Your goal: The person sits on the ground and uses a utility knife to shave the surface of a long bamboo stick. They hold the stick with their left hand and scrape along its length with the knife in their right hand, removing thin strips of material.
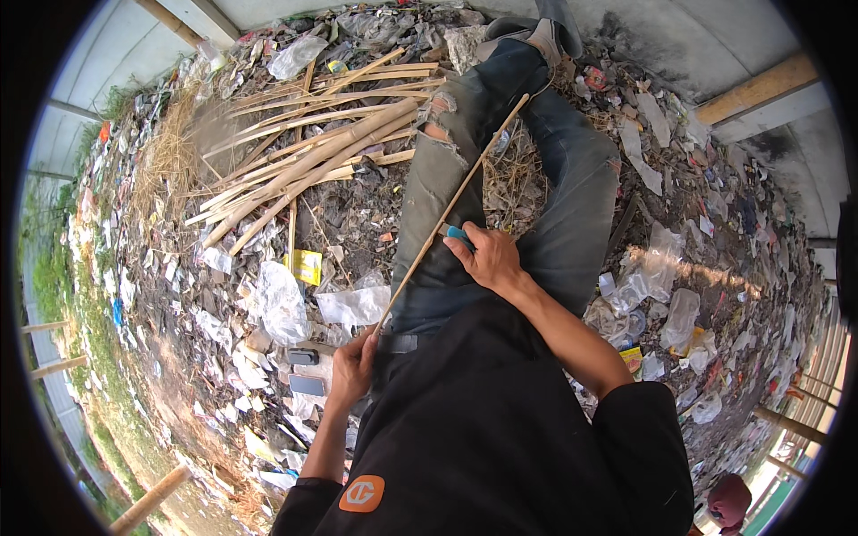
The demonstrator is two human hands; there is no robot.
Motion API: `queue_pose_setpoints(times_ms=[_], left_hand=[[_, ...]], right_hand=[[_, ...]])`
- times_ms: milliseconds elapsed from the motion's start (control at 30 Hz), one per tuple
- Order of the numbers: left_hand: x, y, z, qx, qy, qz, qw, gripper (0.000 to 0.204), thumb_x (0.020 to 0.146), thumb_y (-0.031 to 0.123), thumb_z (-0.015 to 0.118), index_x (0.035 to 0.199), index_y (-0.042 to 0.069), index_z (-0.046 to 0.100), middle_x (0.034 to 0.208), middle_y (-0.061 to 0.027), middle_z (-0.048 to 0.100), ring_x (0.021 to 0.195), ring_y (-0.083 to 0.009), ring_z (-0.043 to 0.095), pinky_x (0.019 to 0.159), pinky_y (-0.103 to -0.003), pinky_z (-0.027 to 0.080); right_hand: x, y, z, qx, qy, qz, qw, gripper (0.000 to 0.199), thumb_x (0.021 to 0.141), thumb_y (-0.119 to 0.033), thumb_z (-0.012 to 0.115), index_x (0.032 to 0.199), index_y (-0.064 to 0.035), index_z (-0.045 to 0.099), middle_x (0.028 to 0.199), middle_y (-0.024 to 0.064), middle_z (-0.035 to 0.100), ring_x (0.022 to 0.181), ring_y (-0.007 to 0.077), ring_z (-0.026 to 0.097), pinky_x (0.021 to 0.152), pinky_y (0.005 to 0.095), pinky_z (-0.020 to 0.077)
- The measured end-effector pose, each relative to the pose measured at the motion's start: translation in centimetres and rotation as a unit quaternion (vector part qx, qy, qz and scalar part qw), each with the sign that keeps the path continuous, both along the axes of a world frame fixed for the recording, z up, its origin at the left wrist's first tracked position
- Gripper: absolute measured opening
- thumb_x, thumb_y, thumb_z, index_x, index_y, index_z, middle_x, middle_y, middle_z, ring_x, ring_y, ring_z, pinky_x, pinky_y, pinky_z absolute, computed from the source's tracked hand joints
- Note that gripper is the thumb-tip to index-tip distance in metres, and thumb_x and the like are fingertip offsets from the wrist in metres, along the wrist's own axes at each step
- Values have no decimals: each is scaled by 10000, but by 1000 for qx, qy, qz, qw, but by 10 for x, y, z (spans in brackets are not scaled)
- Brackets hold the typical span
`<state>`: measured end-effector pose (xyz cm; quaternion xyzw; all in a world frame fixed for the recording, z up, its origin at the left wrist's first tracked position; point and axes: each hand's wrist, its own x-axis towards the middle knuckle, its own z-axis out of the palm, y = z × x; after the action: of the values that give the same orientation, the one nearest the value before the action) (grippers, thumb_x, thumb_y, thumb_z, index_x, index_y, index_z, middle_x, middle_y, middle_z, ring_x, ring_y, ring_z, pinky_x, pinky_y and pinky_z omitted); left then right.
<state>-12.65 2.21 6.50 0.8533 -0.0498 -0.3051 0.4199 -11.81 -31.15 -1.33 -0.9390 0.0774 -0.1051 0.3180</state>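
A long, thin wooden strip slants across the person's left leg, its near end at the left hand and its far end out toward the shoes. The left hand pinches that near end between thumb and fingers; the right hand is closed around a small teal tool right beside the strip's middle. The tool's working edge is hidden, so whether it bites into the wood I cannot tell.

The work on this one piece looks under way rather than finished, since tool and strip are together in the hands. To the far left, a loose pile of pale strips lies crisscrossed on the littered ground, some thick, others slim. Which of those are worked and which are left is not clear from here, so the remaining amount stays uncertain; nothing shows a separate, neatly sorted stack. A phone lies near the left hand, apart from the wood
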Motion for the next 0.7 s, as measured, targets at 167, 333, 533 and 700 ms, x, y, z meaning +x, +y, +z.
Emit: queue_pose_setpoints(times_ms=[167, 333, 533, 700], left_hand=[[10, 5, -8, 45, 22, -17, 999, 389, 1084, 287, 592, 1320, -8, 684, 817, -164, 730, 848, -82, 623, 756, -319, 534], [12, 1, -10, 21, -60, -22, 998, 383, 1081, 286, 599, 1313, -4, 693, 687, -85, 604, 714, -81, 540, 651, -324, 492], [12, 49, -9, 36, -21, -37, 998, 386, 1091, 282, 586, 1329, -5, 686, 636, -12, 496, 642, -56, 454, 551, -293, 403], [14, 51, -18, 20, 8, -25, 999, 386, 1099, 271, 575, 1324, -24, 680, 633, 31, 429, 626, -47, 407, 537, -271, 354]], right_hand=[[0, 0, 7, 8, 3, 28, 1000, 601, 1016, -646, 515, 818, -88, 618, 615, 147, 652, 598, 392, 674, 550, 498, 526], [19, -10, 14, 13, 138, -3, 990, 667, 1029, -672, 452, 846, -62, 648, 628, 193, 663, 643, 435, 686, 589, 542, 532], [44, -140, 4, 138, -49, -331, 932, 666, 1075, -563, 485, 825, 28, 659, 676, 208, 637, 658, 408, 639, 633, 484, 468], [26, -97, 58, 133, -14, -167, 977, 627, 1053, -573, 526, 827, -1, 647, 633, 183, 601, 618, 401, 612, 590, 468, 453]])
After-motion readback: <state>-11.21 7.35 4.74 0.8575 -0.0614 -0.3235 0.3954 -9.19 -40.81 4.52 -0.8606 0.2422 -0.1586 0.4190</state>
